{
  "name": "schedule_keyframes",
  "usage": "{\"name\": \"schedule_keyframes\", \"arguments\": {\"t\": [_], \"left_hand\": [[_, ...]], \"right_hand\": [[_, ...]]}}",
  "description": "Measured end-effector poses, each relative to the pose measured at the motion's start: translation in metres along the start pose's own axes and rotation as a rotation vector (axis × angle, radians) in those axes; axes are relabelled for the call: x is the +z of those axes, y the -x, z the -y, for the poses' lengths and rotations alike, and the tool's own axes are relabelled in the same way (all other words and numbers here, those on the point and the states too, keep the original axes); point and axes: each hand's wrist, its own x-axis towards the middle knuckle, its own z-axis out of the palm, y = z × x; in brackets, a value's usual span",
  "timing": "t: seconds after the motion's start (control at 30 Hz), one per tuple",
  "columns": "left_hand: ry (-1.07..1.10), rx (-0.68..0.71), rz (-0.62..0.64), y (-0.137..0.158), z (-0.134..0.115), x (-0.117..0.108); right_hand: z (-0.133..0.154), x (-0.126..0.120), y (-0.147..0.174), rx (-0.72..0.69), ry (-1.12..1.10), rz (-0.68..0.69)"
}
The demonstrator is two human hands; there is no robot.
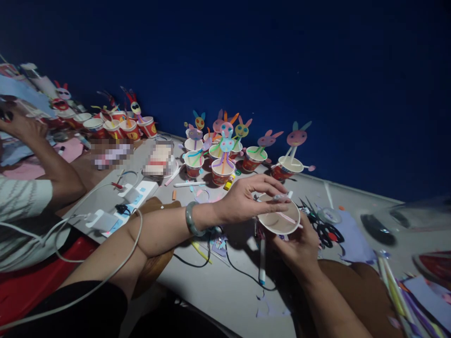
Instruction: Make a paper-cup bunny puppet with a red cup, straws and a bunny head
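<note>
A paper cup [279, 227] with a white inside is tilted toward me above the table. My right hand [302, 246] is wrapped around its right side and underside. My left hand [243, 201], with a bangle [194, 218] on the wrist, reaches over the cup's far rim. Its thumb and fingers come together around a small pale piece [281, 198] that I cannot make out. A thin pinkish strip [286, 217] lies inside the cup. Under the cup a white marker [262, 262] with a blue end lies on the table.
Paper cups with rabbit-faced figures [222, 172] stand along the blue wall. Black scissors [326, 232] and purple paper [354, 237] lie at right. A power strip [143, 197] with white cables is at left, near another person's arm [58, 164]. Coloured strips [405, 300] lie lower right.
</note>
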Motion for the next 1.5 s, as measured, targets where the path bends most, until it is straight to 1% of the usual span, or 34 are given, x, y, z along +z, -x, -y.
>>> {"name": "schedule_keyframes", "arguments": {"t": [0.13, 0.2, 0.33, 0.47, 0.6, 0.73, 0.9, 1.17, 1.27, 1.5], "left_hand": [[-0.021, 0.011, -0.017, 0.001, 0.0, 0.001], [-0.038, 0.026, -0.025, 0.001, 0.0, 0.001], [-0.059, 0.062, -0.033, 0.002, 0.0, 0.001], [-0.11, 0.04, -0.017, 0.002, 0.003, 0.001], [-0.099, -0.009, -0.013, 0.003, 0.008, 0.001], [-0.02, -0.134, -0.001, 0.001, 0.01, -0.001], [0.019, -0.275, 0.043, -0.003, 0.011, -0.007], [0.043, -0.455, 0.13, -0.008, 0.007, -0.014], [0.039, -0.472, 0.148, -0.009, 0.007, -0.015], [0.005, -0.391, 0.175, -0.011, 0.007, -0.017]], "right_hand": [[0.001, 0.0, -0.002, -0.084, 0.018, -0.016], [0.003, 0.0, -0.002, -0.102, 0.026, -0.024], [0.005, 0.0, -0.002, -0.087, 0.044, -0.04], [0.004, 0.0, -0.001, -0.071, 0.06, -0.046], [0.003, 0.002, -0.001, -0.068, 0.035, -0.049], [0.007, 0.005, -0.003, -0.06, 0.013, -0.033], [0.007, 0.007, -0.004, -0.042, -0.032, 0.013], [0.012, 0.009, -0.007, -0.003, -0.105, -0.005], [0.013, 0.009, -0.008, 0.007, -0.12, -0.016], [0.006, 0.009, -0.007, -0.051, -0.086, -0.029]]}}
